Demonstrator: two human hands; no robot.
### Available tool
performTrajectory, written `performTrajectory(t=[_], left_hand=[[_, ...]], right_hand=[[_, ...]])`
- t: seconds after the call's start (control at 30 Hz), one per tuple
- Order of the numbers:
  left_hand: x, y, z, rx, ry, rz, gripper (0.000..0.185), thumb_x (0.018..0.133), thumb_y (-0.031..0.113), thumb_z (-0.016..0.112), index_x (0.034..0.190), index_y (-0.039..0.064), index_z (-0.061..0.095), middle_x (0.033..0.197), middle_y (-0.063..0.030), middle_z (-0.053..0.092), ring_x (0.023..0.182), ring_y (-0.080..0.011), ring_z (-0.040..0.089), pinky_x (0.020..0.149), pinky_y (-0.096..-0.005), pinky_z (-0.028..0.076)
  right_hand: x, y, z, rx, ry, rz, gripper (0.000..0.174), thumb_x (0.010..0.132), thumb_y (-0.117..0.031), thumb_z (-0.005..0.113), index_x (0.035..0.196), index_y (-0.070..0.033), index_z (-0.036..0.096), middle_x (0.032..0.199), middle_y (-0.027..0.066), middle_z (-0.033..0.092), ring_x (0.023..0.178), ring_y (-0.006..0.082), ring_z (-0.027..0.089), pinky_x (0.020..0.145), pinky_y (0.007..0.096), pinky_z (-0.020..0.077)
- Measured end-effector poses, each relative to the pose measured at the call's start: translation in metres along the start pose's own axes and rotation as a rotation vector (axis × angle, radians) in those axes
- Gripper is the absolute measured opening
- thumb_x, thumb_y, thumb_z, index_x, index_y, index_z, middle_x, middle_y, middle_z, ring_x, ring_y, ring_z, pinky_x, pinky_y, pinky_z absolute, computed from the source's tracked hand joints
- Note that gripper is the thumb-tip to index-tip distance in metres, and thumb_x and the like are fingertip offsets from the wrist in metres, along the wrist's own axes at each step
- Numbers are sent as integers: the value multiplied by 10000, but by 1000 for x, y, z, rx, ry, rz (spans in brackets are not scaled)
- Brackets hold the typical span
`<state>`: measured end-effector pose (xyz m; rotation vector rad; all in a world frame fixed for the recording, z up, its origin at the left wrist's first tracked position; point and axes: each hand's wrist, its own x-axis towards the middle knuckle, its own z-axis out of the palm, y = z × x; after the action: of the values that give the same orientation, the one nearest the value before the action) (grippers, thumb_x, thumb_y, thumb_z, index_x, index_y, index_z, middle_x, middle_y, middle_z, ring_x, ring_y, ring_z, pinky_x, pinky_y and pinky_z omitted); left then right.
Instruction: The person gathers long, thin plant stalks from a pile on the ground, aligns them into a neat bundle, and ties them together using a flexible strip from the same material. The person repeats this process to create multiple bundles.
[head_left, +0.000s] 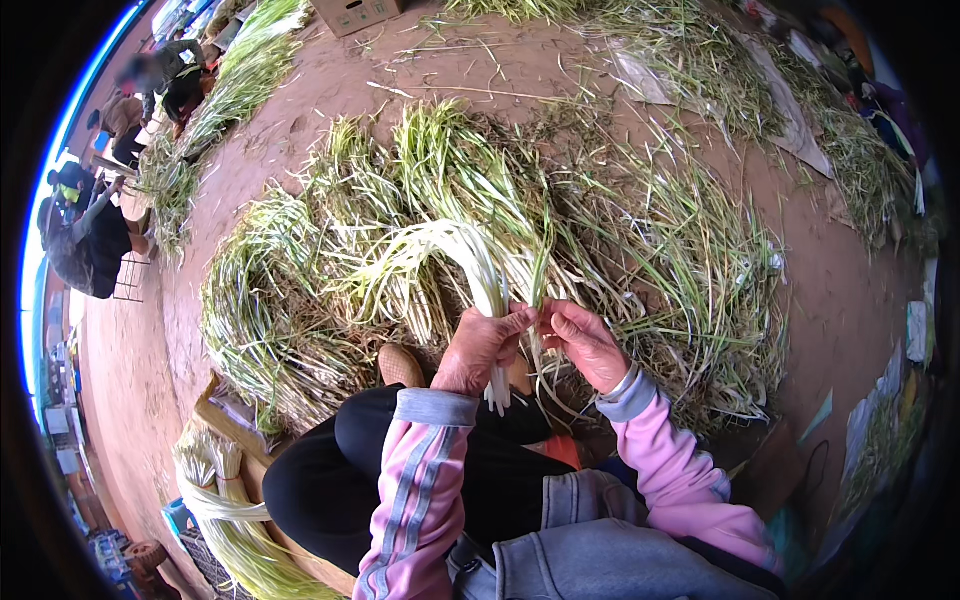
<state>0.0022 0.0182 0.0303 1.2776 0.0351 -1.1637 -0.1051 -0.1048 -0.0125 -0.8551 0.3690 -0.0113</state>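
Note:
A bunch of pale leafy stalks (480, 274), perhaps garlic chives or garlic shoots, is gripped in my left hand (480, 345); the white ends stick out below the fist and the yellowish tips droop to the left. Just right of it, my right hand (581, 337) pinches a thin green stalk (538, 274), whose lower part my left thumb also touches. Loose pale strands hang beneath my right hand. Beyond both hands lies a broad heap of the same plants (465, 165), green and white, mixed with dry brown leaves.
Tied bundles of trimmed stalks (244, 517) lie at my lower left beside a cardboard piece (232, 420). Several people (90, 232) work at the upper left near a long green pile (240, 90). A cardboard box (356, 15) stands at the top; more plants lie on sheets (795, 112) at the right.

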Motion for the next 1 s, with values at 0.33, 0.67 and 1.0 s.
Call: performTrajectory(t=[0.33,0.67,1.0], left_hand=[[4,1,6,-38,149,28,160,757,168,618,760,31,536,468,44,344,376,-63,286,367,-220,206],[11,-1,-12,-173,-3,75,110,772,124,591,791,45,516,733,-64,588,367,-40,315,343,-167,252],[6,24,-36,-400,147,330,53,805,101,545,826,56,526,694,-5,560,383,-46,311,361,-185,270]], right_hand=[[10,9,-3,306,148,-90,125,835,-191,525,919,-103,552,874,18,571,801,99,524,693,241,417],[-62,-10,-53,-726,-98,-129,105,849,-101,491,850,-1,527,829,51,591,807,110,552,743,234,431],[-135,17,-152,-1482,-131,97,119,745,-81,587,736,-19,485,621,126,518,576,264,523,526,337,393]])
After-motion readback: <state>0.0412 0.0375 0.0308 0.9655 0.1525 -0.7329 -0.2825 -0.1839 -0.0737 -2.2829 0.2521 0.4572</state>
